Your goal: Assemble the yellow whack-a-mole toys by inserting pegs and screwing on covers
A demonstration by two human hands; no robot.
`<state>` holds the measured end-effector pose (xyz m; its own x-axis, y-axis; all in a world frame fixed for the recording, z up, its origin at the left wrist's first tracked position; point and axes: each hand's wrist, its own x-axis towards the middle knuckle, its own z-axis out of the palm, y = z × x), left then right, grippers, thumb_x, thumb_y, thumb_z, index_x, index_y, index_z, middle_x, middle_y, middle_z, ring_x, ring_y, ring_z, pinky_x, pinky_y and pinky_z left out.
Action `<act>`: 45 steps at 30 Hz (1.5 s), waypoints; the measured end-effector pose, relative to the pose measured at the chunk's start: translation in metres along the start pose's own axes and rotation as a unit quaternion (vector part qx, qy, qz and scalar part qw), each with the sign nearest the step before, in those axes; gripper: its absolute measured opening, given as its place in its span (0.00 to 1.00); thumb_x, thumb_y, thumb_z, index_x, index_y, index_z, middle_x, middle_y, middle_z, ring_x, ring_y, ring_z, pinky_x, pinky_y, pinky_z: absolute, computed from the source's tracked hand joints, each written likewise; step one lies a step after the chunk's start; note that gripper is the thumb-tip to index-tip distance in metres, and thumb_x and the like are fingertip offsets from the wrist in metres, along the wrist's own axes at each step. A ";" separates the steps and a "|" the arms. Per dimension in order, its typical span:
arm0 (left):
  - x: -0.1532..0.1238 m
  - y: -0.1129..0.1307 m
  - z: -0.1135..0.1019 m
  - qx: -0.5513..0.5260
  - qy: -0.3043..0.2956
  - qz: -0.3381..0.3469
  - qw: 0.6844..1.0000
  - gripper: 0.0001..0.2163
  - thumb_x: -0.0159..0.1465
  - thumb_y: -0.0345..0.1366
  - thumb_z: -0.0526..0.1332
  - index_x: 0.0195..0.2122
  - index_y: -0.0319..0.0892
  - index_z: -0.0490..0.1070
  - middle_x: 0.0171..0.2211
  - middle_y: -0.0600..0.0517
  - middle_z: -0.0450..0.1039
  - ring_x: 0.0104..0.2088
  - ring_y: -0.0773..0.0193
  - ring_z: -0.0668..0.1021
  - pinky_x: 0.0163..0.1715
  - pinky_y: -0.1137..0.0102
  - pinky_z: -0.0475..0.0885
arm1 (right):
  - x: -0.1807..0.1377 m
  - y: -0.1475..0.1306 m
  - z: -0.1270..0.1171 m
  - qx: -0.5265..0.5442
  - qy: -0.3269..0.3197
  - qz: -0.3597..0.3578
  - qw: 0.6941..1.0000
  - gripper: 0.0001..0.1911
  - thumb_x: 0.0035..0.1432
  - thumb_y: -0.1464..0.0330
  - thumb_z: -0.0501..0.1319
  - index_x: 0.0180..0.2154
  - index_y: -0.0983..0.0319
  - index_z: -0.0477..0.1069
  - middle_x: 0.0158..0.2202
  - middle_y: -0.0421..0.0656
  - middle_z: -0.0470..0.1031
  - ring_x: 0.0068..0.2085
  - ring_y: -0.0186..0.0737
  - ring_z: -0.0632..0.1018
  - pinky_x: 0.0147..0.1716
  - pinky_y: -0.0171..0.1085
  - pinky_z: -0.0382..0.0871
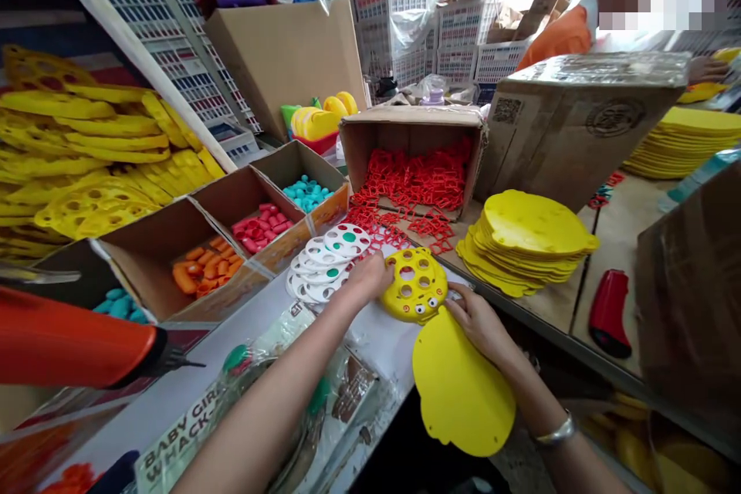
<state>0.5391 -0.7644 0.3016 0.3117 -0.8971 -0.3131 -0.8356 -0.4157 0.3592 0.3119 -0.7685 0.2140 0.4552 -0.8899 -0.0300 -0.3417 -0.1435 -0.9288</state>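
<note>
LEFT: our left hand lay with its fingers close together at the round yellow perforated plastic panel, grip unclear | RIGHT: our right hand pinched the flat yellow plastic backing plate by its edge | PLACE: both yellow parts sat at lower centre, just beside each other, over the white bench

Plastic rings lie left of a toy panel, a cardboard box of plastic links behind them.

A white-topped workbench holds stacked white plastic plates and divided cardboard trays.
</note>
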 end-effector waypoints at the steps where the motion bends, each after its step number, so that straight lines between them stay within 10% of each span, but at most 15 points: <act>1: 0.001 -0.001 -0.002 -0.009 -0.001 -0.003 1.000 0.15 0.68 0.42 0.61 0.51 0.39 0.71 0.50 0.45 0.73 0.47 0.55 0.77 0.48 0.54 0.74 | 0.000 -0.001 0.000 0.014 0.002 0.005 1.000 0.24 0.61 0.59 0.56 0.54 0.67 0.68 0.23 0.42 0.73 0.25 0.42 0.72 0.26 0.36 0.63; 12: -0.035 -0.025 -0.026 -0.337 0.056 -0.022 0.940 0.21 0.59 0.50 0.66 0.44 0.40 0.66 0.34 0.48 0.79 0.31 0.58 0.82 0.25 0.70 0.74 | -0.010 -0.053 -0.004 0.118 0.011 -0.054 0.992 0.30 0.62 0.56 0.54 0.61 0.65 0.59 0.24 0.39 0.68 0.22 0.38 0.69 0.20 0.36 0.63; 16: -0.066 -0.029 -0.045 -0.437 0.072 0.009 0.896 0.26 0.52 0.51 0.71 0.46 0.41 0.67 0.38 0.47 0.80 0.34 0.57 0.83 0.32 0.69 0.78 | 0.001 -0.096 -0.061 0.044 0.120 -0.111 0.986 0.25 0.62 0.63 0.57 0.60 0.61 0.63 0.21 0.34 0.58 0.22 0.34 0.61 0.22 0.35 0.57; 21: -0.113 -0.040 -0.049 -0.532 0.060 0.018 0.844 0.30 0.49 0.48 0.74 0.48 0.40 0.66 0.37 0.48 0.81 0.31 0.59 0.82 0.30 0.70 0.78 | 0.056 -0.125 -0.161 -0.178 0.318 -0.135 0.921 0.18 0.62 0.68 0.59 0.53 0.61 0.71 0.25 0.39 0.67 0.25 0.37 0.65 0.30 0.41 0.62; 26: -0.149 -0.050 -0.039 -0.580 0.070 -0.007 0.812 0.30 0.47 0.45 0.76 0.47 0.38 0.67 0.37 0.47 0.81 0.32 0.60 0.82 0.31 0.71 0.78 | 0.091 -0.114 -0.193 -0.229 0.330 -0.119 0.908 0.09 0.55 0.69 0.64 0.40 0.59 0.75 0.32 0.49 0.73 0.46 0.66 0.73 0.48 0.72 0.56; 29: -0.160 -0.055 -0.035 -0.593 0.086 -0.016 0.800 0.30 0.46 0.44 0.77 0.46 0.38 0.67 0.37 0.47 0.81 0.33 0.61 0.82 0.31 0.72 0.78 | 0.071 -0.122 -0.170 -0.206 0.319 -0.177 0.908 0.14 0.56 0.65 0.64 0.46 0.54 0.73 0.47 0.51 0.73 0.60 0.71 0.64 0.58 0.76 0.41; 32: -0.167 -0.054 -0.030 -0.615 0.128 -0.007 0.778 0.28 0.49 0.43 0.76 0.46 0.39 0.67 0.38 0.48 0.81 0.31 0.63 0.81 0.30 0.73 0.77 | 0.025 -0.130 -0.111 -0.109 0.213 -0.253 0.938 0.21 0.63 0.57 0.58 0.56 0.54 0.68 0.50 0.49 0.74 0.54 0.56 0.73 0.59 0.62 0.61; 36: -0.186 -0.042 -0.016 -0.624 0.198 0.006 0.756 0.27 0.53 0.43 0.74 0.49 0.42 0.65 0.38 0.50 0.80 0.29 0.63 0.81 0.29 0.72 0.77 | -0.041 -0.114 -0.009 0.220 -0.126 -0.162 0.954 0.37 0.61 0.47 0.58 0.66 0.52 0.54 0.59 0.51 0.70 0.55 0.52 0.76 0.51 0.50 0.74; 39: -0.206 -0.037 0.002 -0.629 0.214 0.009 0.747 0.25 0.56 0.42 0.72 0.51 0.45 0.64 0.41 0.49 0.80 0.38 0.59 0.82 0.34 0.72 0.78 | -0.067 -0.095 0.037 0.421 -0.063 -0.022 0.905 0.39 0.54 0.52 0.69 0.63 0.50 0.60 0.61 0.49 0.69 0.57 0.51 0.75 0.50 0.46 0.74; 45: -0.235 -0.036 0.033 -0.716 0.177 0.026 0.674 0.28 0.54 0.45 0.74 0.53 0.44 0.69 0.55 0.41 0.75 0.53 0.49 0.78 0.50 0.65 0.76 | -0.072 -0.100 0.051 0.490 0.020 0.111 0.865 0.37 0.43 0.58 0.76 0.55 0.56 0.71 0.54 0.51 0.77 0.51 0.55 0.79 0.48 0.48 0.76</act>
<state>0.4813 -0.5335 0.3328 0.5990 -0.7904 -0.1282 0.3659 0.1278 0.9218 0.3552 -0.6679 0.2903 0.4319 -0.8656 -0.2533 0.4519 0.4507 -0.7698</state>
